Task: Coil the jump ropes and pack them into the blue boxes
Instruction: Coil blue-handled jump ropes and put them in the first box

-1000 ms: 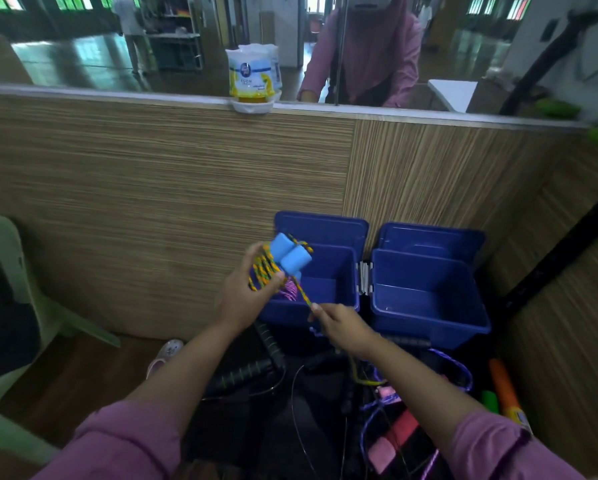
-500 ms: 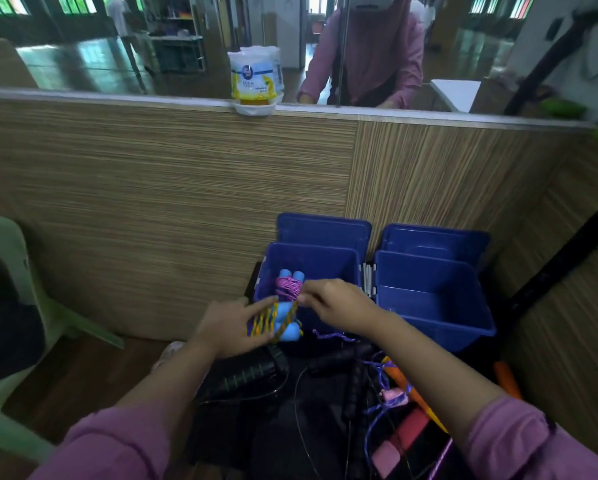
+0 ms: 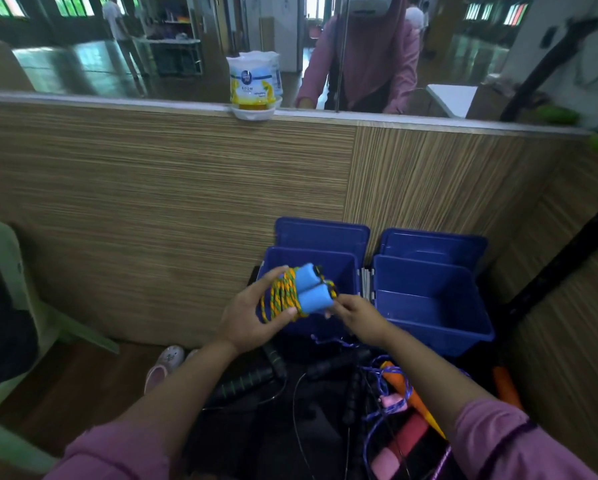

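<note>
Currently: left hand (image 3: 249, 315) fingers (image 3: 275, 315) curl round the coiled jump rope (image 3: 292, 294), thumb up along the far side of the coil, fingertips pressing the near side. Rope cord is yellow/green/orange braid, wound into a tight bundle with two light-blue foam handles (image 3: 313, 289) lying side by side on its right side. Right hand (image 3: 356, 315) fingers pinch at the bundle's lower right end, just under the nearer handle; the exact contact point is blurred, so I cannot tell whether they hold cord or handle.

The bundle is held in the air above the near edge of the left blue box (image 3: 339, 268), not inside it. Left box contents are hidden behind the hands. The right blue box (image 3: 432, 299) sits just beside it, lid open and leaning against the wood-panel wall (image 3: 172, 209); its inside looks bare.

Below the hands, on a dark surface: a tangle of other ropes, including black handles with green rings (image 3: 245, 382), a purple cord (image 3: 387, 386), an orange handle (image 3: 405, 386) and a pink handle (image 3: 401, 441).

Pink sleeves on both forearms. A pale green plastic chair (image 3: 10, 306) is at left, and a white tub with blue and yellow label (image 3: 254, 86) stands on the ledge atop the wall.
</note>
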Demonstrator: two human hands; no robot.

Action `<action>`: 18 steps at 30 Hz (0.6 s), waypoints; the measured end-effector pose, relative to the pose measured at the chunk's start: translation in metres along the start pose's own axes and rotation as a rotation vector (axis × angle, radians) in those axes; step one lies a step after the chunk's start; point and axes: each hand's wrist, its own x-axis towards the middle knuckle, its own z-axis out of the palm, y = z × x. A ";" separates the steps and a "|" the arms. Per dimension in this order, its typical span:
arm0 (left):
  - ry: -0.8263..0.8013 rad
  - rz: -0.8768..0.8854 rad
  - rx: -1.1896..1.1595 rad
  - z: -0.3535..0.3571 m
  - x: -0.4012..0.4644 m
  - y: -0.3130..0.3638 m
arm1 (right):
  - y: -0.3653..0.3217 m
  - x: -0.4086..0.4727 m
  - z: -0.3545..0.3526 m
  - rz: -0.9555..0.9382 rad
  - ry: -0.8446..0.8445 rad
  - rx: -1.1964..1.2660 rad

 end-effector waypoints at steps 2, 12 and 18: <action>0.137 -0.078 0.035 0.001 0.007 0.001 | -0.006 -0.004 0.008 0.013 0.009 -0.012; 0.041 -0.552 0.523 0.007 0.012 -0.023 | -0.040 -0.012 0.032 -0.129 -0.107 -0.494; -0.237 -0.424 0.751 0.014 -0.001 -0.016 | -0.057 -0.006 0.026 -0.156 -0.060 -0.445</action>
